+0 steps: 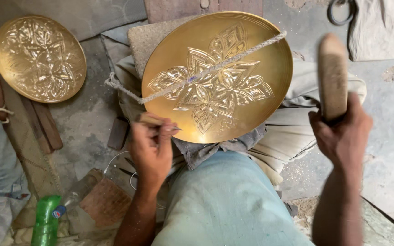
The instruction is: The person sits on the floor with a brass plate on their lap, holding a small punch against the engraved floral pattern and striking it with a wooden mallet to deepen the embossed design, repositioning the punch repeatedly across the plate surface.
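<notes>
Grey, dusty floor [388, 136] lies all around, with bits of cloth on it. Just above the left hand [151, 148] rests a big round golden plate [169, 54], propped on the person's lap and a stone block [144, 38]. A flower pattern is cut into the middle of the plate. A thin rope [251, 48] runs slantwise across it. The left hand is closed around a small chisel [158, 122], and the tip touches the plate near its lower edge. The right hand [343, 132] is off to the right of the plate, clamped on a wooden mallet [333, 75] held up in the air. Far to the left of the left hand lies a second golden plate [39, 57]. Below it, near the left arm, lies a green bottle [45, 221].
</notes>
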`<control>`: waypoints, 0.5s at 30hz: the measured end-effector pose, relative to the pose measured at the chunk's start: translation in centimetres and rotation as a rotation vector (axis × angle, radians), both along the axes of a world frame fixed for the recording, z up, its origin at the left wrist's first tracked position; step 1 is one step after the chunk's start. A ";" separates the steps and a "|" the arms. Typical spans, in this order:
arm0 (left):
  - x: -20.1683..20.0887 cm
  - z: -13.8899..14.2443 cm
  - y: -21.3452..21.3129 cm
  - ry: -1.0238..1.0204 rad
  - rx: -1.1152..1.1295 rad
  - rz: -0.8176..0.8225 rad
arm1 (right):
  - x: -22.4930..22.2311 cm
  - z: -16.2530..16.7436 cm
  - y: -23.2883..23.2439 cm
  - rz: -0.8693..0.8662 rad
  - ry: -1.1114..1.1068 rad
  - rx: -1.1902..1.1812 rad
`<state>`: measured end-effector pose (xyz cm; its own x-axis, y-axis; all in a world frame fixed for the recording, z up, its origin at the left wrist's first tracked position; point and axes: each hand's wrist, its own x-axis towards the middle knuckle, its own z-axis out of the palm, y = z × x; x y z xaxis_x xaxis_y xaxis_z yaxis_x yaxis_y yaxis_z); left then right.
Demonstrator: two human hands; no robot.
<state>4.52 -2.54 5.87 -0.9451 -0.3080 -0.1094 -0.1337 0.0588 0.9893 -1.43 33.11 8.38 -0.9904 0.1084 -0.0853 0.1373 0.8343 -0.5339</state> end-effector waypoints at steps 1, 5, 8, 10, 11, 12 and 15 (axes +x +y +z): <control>0.2 0.3 -0.5 0.002 0.029 0.037 | 0.9 -2.1 0.3 -0.107 -0.029 -0.105; 0.5 1.1 -1.5 0.021 0.031 0.043 | 4.8 -8.1 0.0 -0.465 -0.206 -0.162; 0.5 1.0 -1.0 0.014 0.039 0.006 | 5.7 -8.5 -0.3 -0.426 -0.098 -0.223; 0.2 0.5 -0.2 -0.028 0.061 -0.043 | 5.3 -8.0 -0.4 -0.384 -0.125 -0.193; 0.1 0.4 0.2 -0.022 0.078 -0.084 | 4.9 -7.7 -0.5 -0.365 -0.137 -0.179; 0.0 0.2 0.8 -0.017 0.096 -0.125 | 4.5 -7.4 -0.5 -0.369 -0.147 -0.177; -0.6 -0.2 2.3 -0.039 0.065 -0.214 | 3.8 -6.9 -0.6 -0.367 -0.155 -0.181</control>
